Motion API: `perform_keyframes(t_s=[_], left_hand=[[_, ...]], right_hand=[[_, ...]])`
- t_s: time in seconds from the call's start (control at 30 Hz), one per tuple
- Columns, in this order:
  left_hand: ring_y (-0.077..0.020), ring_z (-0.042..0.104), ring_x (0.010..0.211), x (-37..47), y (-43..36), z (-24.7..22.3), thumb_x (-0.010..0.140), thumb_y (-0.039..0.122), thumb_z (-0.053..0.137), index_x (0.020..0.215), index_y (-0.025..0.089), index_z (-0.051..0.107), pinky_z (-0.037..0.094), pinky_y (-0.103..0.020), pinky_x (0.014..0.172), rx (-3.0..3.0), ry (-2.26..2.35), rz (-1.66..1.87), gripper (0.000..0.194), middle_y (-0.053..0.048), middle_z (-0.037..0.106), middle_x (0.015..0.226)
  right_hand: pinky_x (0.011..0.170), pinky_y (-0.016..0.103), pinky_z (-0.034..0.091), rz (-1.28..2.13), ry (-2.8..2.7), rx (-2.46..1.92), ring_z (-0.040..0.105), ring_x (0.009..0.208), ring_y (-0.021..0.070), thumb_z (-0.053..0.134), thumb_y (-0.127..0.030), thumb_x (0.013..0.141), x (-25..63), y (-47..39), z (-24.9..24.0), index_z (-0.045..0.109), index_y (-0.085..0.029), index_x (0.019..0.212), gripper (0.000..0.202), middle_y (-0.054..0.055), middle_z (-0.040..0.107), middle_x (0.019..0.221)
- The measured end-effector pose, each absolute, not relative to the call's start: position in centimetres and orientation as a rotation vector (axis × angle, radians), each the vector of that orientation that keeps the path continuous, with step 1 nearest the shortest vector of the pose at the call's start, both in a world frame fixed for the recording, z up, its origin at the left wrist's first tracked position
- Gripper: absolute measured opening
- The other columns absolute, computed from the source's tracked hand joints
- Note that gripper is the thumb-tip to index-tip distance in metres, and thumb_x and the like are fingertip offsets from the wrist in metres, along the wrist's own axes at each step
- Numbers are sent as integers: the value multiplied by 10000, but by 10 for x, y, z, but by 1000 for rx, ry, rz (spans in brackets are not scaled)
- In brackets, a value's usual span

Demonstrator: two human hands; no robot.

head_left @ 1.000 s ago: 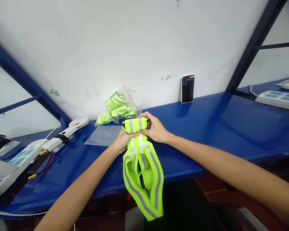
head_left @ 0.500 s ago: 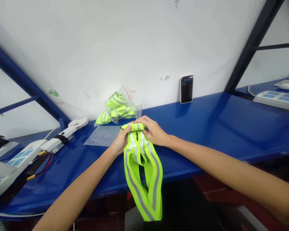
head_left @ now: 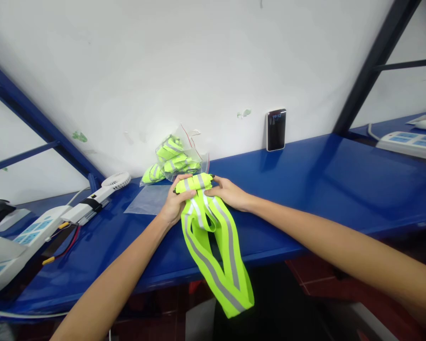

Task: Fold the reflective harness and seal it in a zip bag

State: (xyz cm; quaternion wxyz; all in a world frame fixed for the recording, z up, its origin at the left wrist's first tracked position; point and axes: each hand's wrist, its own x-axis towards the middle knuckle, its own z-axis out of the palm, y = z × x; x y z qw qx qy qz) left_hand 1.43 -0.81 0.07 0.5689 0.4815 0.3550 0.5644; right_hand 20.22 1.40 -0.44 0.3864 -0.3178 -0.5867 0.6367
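A neon yellow-green reflective strap (head_left: pixel 230 255) with a silver stripe is rolled up at its top end, and its loops hang down over the table's front edge. My left hand (head_left: pixel 177 201) grips the left side of the rolled part, thumb on the near face. On the roll's right side my right hand (head_left: pixel 229 192) holds it, thumb in front and fingers behind. Black bits show at both ends of the roll. Behind the hands a clear zip bag (head_left: pixel 184 161) with similar yellow-green straps leans on the wall. A flat clear bag (head_left: pixel 145 200) lies left of my left hand.
The blue table (head_left: pixel 312 189) meets a white wall. A black-screened device (head_left: pixel 276 130) stands against the wall. To the left are a white handheld fan (head_left: pixel 116 180), a power strip (head_left: pixel 31 237) and a cable with yellow connectors (head_left: pixel 69 248). Another power strip (head_left: pixel 412 143) is at the right.
The rolled part has turned and tilted between my hands, and both thumbs now lie on its near side. The hanging loop's lower end has swung to the right.
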Motion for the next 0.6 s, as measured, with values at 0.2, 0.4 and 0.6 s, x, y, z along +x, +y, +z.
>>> perform_keyframes(t_s=[0.2,0.4,0.6], left_hand=[[-138,619,653,16,-11,3,562,168,853,967,227,565,519,-277,644,1198,849,1299,500,39,651,806],[-148,617,611,13,-7,3,505,95,807,824,206,536,485,-261,563,1159,916,1309,432,47,640,760],[-147,611,588,8,-4,2,505,80,769,814,203,512,471,-256,531,1124,911,1352,420,52,629,766]], right_hand=[[739,387,590,1696,-1285,-803,731,781,236,751,-151,757,198,8,-3,499,-160,1280,581,82,758,913],[799,391,596,1717,-1310,-774,725,851,230,728,-117,739,200,12,-4,476,-183,1364,677,75,747,976],[829,339,607,2044,-1229,-516,719,947,191,600,-7,722,210,13,6,356,-225,1472,818,60,715,1102]])
